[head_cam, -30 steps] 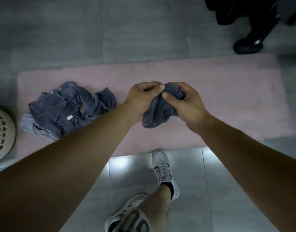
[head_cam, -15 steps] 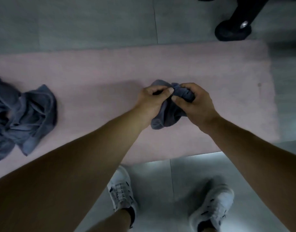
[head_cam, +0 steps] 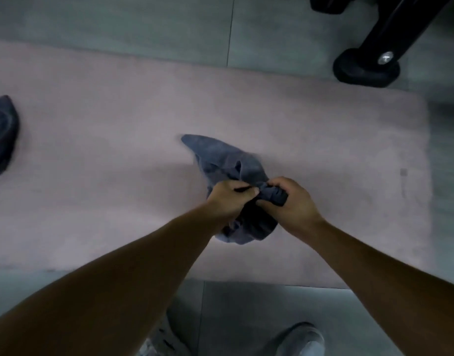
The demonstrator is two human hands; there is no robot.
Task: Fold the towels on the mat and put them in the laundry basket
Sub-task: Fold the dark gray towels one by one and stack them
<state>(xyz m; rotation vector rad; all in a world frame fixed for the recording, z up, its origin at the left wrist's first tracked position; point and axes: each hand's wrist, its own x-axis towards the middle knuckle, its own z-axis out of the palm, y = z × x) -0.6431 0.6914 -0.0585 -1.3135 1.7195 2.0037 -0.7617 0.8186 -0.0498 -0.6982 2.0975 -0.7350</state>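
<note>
Both hands are closed on one grey towel [head_cam: 220, 160]. The left hand [head_cam: 228, 199] is curled round a bunched edge. The right hand [head_cam: 292, 201] is curled round the same bunch just beside it, with the knuckles nearly touching. The towel is held low over the pink mat [head_cam: 92, 155], right of middle. One corner is thrown out to the far left, and whether it rests on the mat cannot be told. The loose folds hang on the near side, under the wrists.

The towel is judged light, soft and limp, so no shape will be kept unless it is laid flat. Two corners of one edge are best taken, with the hands drawn apart. Slipping is judged unlikely.

The mat is seen flat on a grey tiled floor [head_cam: 118, 19]. A second towel heap [head_cam: 1, 134] is cut off at the left edge, well apart. A black stand foot [head_cam: 367, 70] sits on the tiles at far right, near the mat's corner. A shoe [head_cam: 300, 340] is seen at the near edge. No laundry basket is in view.
</note>
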